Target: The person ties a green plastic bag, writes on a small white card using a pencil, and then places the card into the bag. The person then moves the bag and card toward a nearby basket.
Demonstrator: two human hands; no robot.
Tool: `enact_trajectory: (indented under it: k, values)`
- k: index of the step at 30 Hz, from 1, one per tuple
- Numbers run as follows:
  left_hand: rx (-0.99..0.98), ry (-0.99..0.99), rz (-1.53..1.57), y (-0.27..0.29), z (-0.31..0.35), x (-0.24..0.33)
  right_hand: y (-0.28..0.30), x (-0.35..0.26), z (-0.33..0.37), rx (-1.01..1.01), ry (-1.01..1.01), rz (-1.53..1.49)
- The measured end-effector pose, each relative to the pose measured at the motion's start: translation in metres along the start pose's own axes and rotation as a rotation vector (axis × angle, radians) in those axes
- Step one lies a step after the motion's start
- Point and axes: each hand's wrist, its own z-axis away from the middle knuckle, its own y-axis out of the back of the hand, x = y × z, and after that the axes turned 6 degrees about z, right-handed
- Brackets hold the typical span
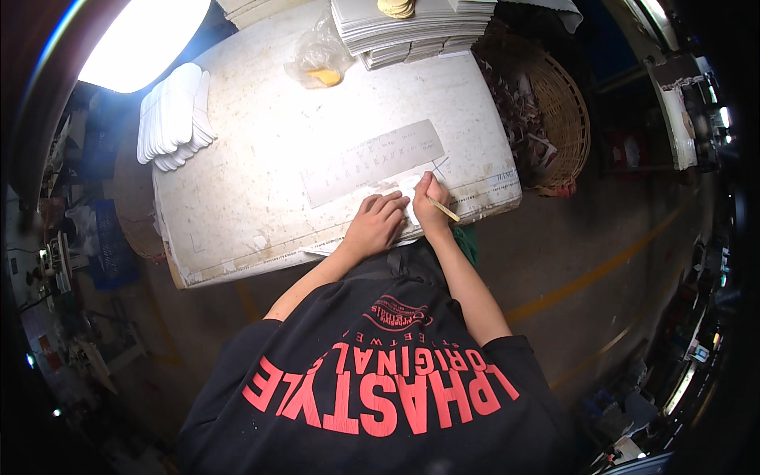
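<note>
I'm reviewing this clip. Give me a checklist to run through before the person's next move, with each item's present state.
1. Pen gripped: ok; the thin yellowish shaft sticks out of the closed right hand.
2. Pen tip placed on its mark: cannot tell; the hand hides it.
3. Left hand down for support: ok; it rests palm down near the table's front edge.
4. Grey strip lying flat: ok; it lies just beyond the hands.
5. White stack squared up: not ok; its pieces fan out at the left.
6. Lamp on: ok; it shines at the upper left.
</note>
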Motion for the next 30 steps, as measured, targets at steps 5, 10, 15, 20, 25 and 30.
enact_trajectory:
  k: [5, 10, 15, 20, 25, 30]
  values:
    - [0.032, 0.004, 0.027, -0.001, 0.0, 0.001, 0.0, -0.002, 0.0, 0.023, 0.001, 0.052]
    - [0.032, -0.004, 0.012, -0.001, 0.0, 0.0, 0.002, -0.003, -0.001, 0.022, -0.008, 0.083]
    - [0.052, -0.019, 0.013, -0.002, 0.0, -0.002, -0.001, 0.0, 0.0, 0.044, -0.007, 0.081]
    - [0.046, -0.02, 0.018, -0.003, 0.001, -0.003, -0.001, 0.0, -0.003, 0.042, -0.032, 0.043]
    - [0.058, -0.019, 0.032, -0.003, 0.0, -0.004, 0.012, -0.005, 0.0, 0.059, -0.044, -0.041]
    - [0.023, 0.0, 0.011, -0.004, 0.002, -0.003, 0.016, -0.004, 0.012, -0.037, -0.016, -0.039]
